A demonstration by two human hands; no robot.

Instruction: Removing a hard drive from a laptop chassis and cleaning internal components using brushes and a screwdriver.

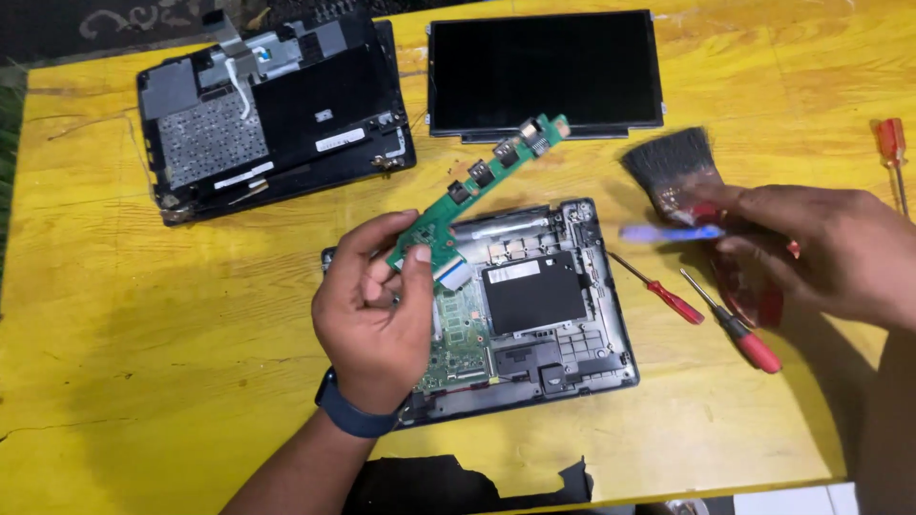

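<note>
while left fingers [416, 256] pinch it, the narrow green circuit board [477, 181] tilts, ports upward

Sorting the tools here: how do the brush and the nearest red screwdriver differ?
The brush is in the right hand, raised and blurred; the screwdriver lies untouched on the table. The brush is broad, with a fan of dark bristles; the screwdriver is a thin metal shaft. Both have red on the handle.

just the one head cam, looking steeply down and forward over the scratched yellow wooden table [124, 381]; close range, both hands in shot; no second view
</note>
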